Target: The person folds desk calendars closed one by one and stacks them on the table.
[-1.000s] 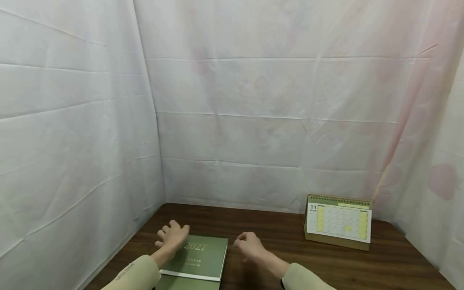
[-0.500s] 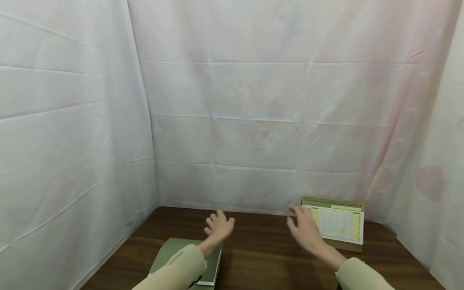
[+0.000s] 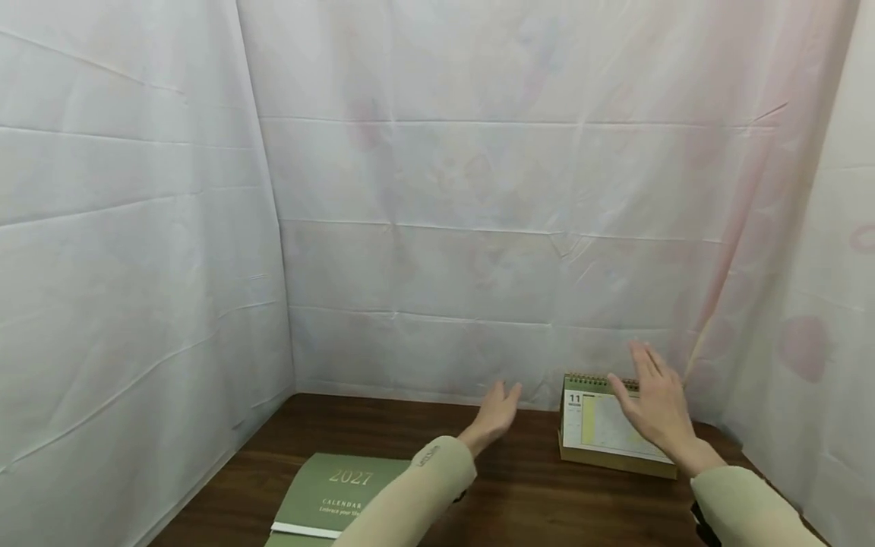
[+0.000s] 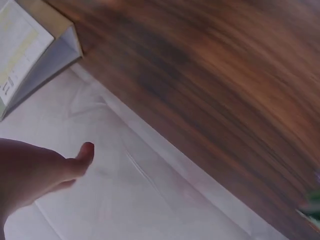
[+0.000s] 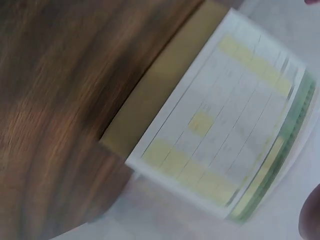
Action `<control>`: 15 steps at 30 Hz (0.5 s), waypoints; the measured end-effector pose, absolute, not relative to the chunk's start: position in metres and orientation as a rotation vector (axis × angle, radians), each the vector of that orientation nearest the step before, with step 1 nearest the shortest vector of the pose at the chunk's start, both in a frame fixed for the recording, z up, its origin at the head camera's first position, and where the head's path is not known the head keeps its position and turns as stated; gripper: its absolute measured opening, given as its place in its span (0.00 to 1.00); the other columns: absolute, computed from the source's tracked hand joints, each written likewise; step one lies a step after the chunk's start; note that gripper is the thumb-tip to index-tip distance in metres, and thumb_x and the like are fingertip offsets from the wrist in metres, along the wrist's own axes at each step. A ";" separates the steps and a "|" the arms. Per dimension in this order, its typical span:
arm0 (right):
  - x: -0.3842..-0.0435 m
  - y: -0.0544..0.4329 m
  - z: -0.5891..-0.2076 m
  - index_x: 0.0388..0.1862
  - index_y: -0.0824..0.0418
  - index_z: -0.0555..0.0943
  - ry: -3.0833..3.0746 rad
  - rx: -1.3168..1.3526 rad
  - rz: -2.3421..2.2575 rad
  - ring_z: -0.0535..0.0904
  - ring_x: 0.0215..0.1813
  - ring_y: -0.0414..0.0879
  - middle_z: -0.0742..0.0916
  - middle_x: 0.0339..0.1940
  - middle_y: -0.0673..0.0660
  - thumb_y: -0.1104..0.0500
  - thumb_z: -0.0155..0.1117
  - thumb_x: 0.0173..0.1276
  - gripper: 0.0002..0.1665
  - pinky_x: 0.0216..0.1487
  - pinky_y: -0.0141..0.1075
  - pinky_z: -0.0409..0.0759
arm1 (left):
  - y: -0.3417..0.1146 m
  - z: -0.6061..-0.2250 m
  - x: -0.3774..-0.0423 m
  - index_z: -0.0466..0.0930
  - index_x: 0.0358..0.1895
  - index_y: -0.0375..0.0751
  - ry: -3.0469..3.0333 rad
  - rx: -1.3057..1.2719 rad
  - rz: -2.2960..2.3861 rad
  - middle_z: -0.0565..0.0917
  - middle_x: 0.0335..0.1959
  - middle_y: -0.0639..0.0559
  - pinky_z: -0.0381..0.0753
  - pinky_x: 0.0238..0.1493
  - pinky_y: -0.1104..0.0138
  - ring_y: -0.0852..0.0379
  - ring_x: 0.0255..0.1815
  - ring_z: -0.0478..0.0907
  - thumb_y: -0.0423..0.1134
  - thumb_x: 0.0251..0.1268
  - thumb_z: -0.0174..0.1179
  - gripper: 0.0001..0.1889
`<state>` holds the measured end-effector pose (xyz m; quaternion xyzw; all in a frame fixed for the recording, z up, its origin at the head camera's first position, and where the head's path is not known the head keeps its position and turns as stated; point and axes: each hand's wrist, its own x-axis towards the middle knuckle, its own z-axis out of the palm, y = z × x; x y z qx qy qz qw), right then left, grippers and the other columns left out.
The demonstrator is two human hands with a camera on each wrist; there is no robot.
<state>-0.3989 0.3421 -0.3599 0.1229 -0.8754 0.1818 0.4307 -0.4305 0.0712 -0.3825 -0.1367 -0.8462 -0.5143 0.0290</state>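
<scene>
A spiral-bound desk calendar (image 3: 577, 425), turned to a page marked 11, stands like a tent at the back right of the table. My right hand (image 3: 658, 403) is raised in front of its right part, fingers extended, hiding some of the page. Just left of the calendar, and apart from it, my left hand (image 3: 495, 412) hovers with its fingers stretched forward and nothing in them. In the right wrist view the calendar page (image 5: 225, 120) appears blurred, with only bits of fingers at the edge. A green 2027 calendar (image 3: 342, 486) lies flat at the front left, partly behind my left sleeve.
The dark wooden table (image 3: 533, 501) runs back to a pale fabric curtain (image 3: 424, 266), which also hangs on both sides. In the left wrist view, a blurred green thing (image 4: 313, 204) shows at the right edge.
Both hands have moved right, away from the flat 2027 calendar and to the standing one. The right hand has risen in front of its page. Neither calendar has visibly shifted on the table.
</scene>
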 end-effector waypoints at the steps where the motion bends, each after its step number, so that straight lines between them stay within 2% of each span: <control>1: -0.400 0.349 -0.360 0.78 0.61 0.50 -2.197 0.281 0.464 0.55 0.75 0.67 0.63 0.74 0.71 0.46 0.56 0.72 0.44 0.65 0.68 0.52 | 0.078 -0.383 -0.432 0.51 0.75 0.32 -2.607 -0.436 -1.612 0.57 0.75 0.35 0.55 0.74 0.45 0.37 0.76 0.54 0.58 0.77 0.35 0.36; 6: -0.401 0.375 -0.363 0.79 0.62 0.39 -2.262 0.165 0.612 0.43 0.78 0.68 0.50 0.79 0.69 0.43 0.48 0.75 0.47 0.67 0.70 0.44 | 0.111 -0.385 -0.431 0.51 0.76 0.39 -2.588 -0.438 -1.740 0.57 0.77 0.41 0.54 0.75 0.46 0.41 0.77 0.53 0.64 0.75 0.32 0.38; 11: -0.397 0.387 -0.366 0.78 0.66 0.32 -2.344 0.036 0.877 0.38 0.75 0.76 0.43 0.77 0.75 0.41 0.40 0.77 0.48 0.64 0.74 0.41 | 0.136 -0.391 -0.430 0.52 0.76 0.41 -2.525 -0.385 -1.879 0.59 0.76 0.43 0.54 0.74 0.45 0.40 0.76 0.55 0.67 0.73 0.32 0.40; 15: -0.393 0.393 -0.363 0.77 0.61 0.26 -2.409 -0.058 1.162 0.37 0.73 0.78 0.41 0.76 0.77 0.35 0.30 0.77 0.48 0.66 0.73 0.43 | 0.146 -0.392 -0.432 0.50 0.77 0.43 -2.490 -0.339 -1.978 0.56 0.77 0.45 0.51 0.75 0.45 0.41 0.77 0.53 0.69 0.72 0.29 0.41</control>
